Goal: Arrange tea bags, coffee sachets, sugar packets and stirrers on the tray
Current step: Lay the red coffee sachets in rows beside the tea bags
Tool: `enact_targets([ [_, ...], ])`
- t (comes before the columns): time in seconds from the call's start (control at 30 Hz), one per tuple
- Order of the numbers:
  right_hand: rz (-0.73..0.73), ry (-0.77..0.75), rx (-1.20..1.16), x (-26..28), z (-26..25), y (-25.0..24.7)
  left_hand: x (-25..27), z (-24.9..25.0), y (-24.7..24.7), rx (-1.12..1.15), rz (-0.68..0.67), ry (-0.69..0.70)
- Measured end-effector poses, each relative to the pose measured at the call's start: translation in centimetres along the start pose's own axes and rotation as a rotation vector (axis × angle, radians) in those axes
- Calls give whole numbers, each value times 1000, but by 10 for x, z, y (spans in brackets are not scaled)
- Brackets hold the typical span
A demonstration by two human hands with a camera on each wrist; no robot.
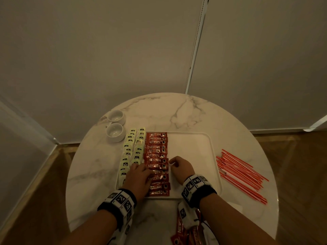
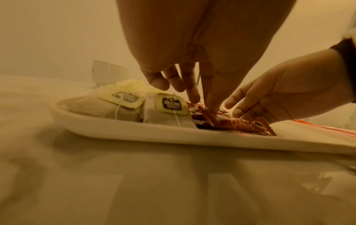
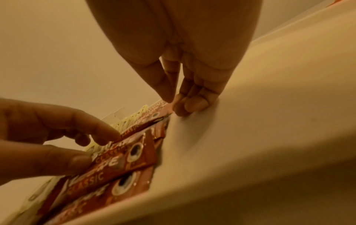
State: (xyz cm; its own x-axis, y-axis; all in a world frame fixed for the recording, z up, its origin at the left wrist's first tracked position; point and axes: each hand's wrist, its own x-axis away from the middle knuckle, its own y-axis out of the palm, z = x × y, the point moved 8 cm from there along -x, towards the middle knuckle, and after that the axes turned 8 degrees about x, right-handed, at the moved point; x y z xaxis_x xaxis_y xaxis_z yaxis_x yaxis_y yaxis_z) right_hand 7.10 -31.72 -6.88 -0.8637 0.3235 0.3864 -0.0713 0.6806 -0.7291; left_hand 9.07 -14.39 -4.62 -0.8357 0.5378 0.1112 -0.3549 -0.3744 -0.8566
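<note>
A white tray lies on the round marble table. Its left part holds two columns of tea bags and one column of red coffee sachets. My left hand rests on the near sachets with straight fingers pressing down on them. My right hand sits on the bare tray just right of the column. Its thumb and bent fingertips meet on the right end of one sachet. A bundle of red stirrers lies on the table to the right of the tray.
Two white cups stand at the back left beside the tea bags. More loose red sachets lie at the table's near edge under my right wrist. The tray's right half is bare. A wall stands close behind the table.
</note>
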Motion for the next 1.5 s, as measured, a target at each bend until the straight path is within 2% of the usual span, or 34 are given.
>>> enact_targets([
  [0.37,-39,0,31,12,1,-4,-1,-2,-2,23,35,13],
  [0.47,-61,-132,123,34,-15,-19,1,-2,-7,58,69,-17],
  [0.6,-286,-392,465,90,-25,-10,15,14,-13,170,125,39],
  [0.67,-374,-455,644,114,-11,3,26,28,-8,240,31,83],
  [0.73,-400,-492,756,127,2,13,36,39,4,277,-139,112],
  [0.83,-436,-523,859,133,14,25,46,48,19,201,-356,125],
  [1.0,-351,-568,923,127,13,26,52,55,26,161,-447,111],
  [1.17,-361,-536,830,122,13,15,55,63,29,173,-500,105],
  [1.33,-369,-345,511,112,6,-11,54,70,29,353,-506,50],
  [1.4,-390,-284,350,106,2,-17,51,71,24,424,-478,40],
  [1.5,-368,-253,166,97,-6,-27,42,68,9,541,-354,27],
])
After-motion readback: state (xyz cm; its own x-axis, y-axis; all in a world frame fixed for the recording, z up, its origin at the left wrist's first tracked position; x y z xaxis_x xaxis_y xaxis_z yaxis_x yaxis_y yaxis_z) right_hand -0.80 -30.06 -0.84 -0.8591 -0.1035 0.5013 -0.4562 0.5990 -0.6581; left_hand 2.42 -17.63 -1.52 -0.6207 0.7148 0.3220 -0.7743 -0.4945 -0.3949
